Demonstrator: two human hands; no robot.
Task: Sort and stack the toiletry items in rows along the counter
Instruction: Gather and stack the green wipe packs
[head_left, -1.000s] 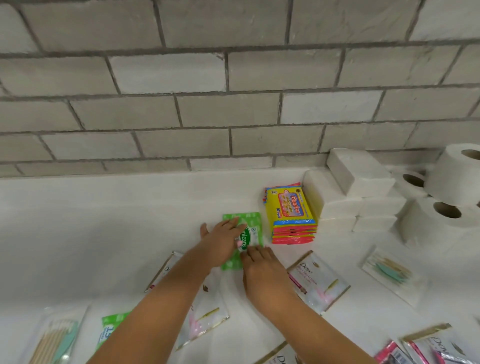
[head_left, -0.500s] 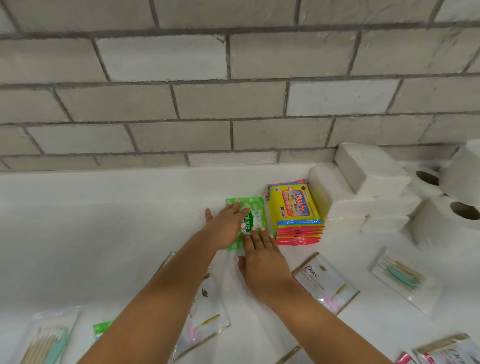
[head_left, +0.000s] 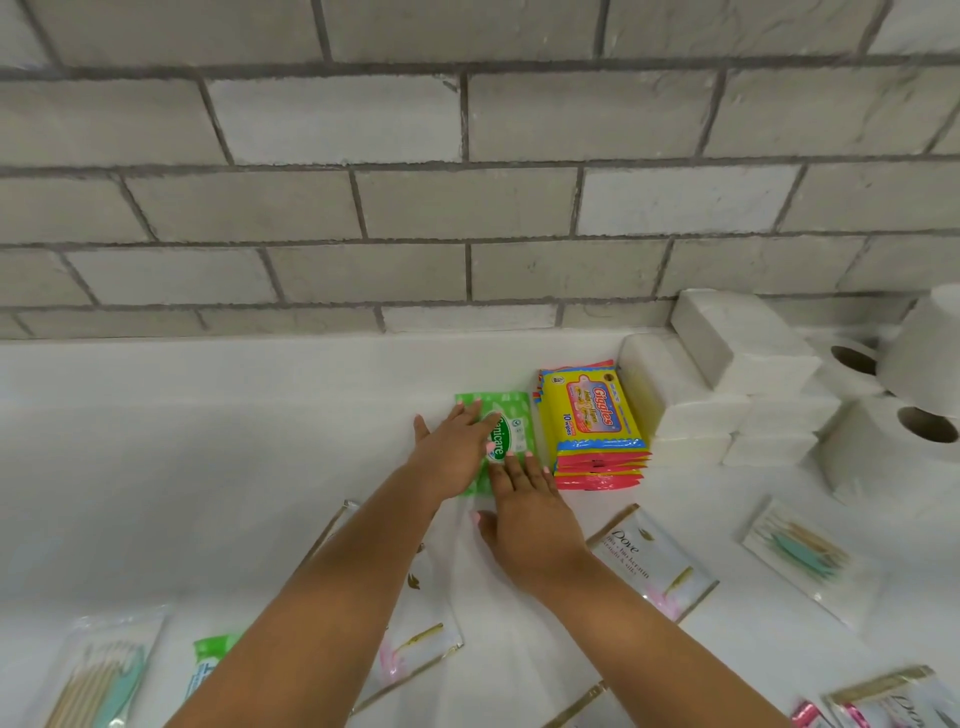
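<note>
- Setting: grey brick-pattern wall tile (head_left: 415, 202) at 12 o'clock; below it a white surface (head_left: 208, 467) carrying every item.
- Green wipes pack (head_left: 511, 418): lies flat near the wall, just beside the yellow pack stack at its 3 o'clock. I judge it is being squared into the row there.
- My left hand (head_left: 454, 457): fingers straight and spread, pressing flat on the pack's 9 o'clock side, likely to steady it.
- My right hand (head_left: 530, 514): fingers straight, tips on the pack's 6 o'clock edge, apparently nudging it toward the wall. Neither hand grips anything.
- Yellow wipes stack (head_left: 592, 415): several packs piled; pink edges fan out below, so the count is unclear.
- White tissue blocks (head_left: 727, 395): stacked at 3 o'clock of the yellow stack, touching it.
- Toilet rolls (head_left: 893, 441): far 3 o'clock, partly cut by the frame.
- Dove sachet (head_left: 654, 561): loose, near my right wrist, unsorted.
- Cotton-bud packet (head_left: 800, 551): loose at 4 o'clock.
- Hidden or unclear: my forearms cover much of a sachet (head_left: 415, 639) and a second green pack (head_left: 213, 654); items at the bottom edge are cropped; the green pack's label is half covered.
</note>
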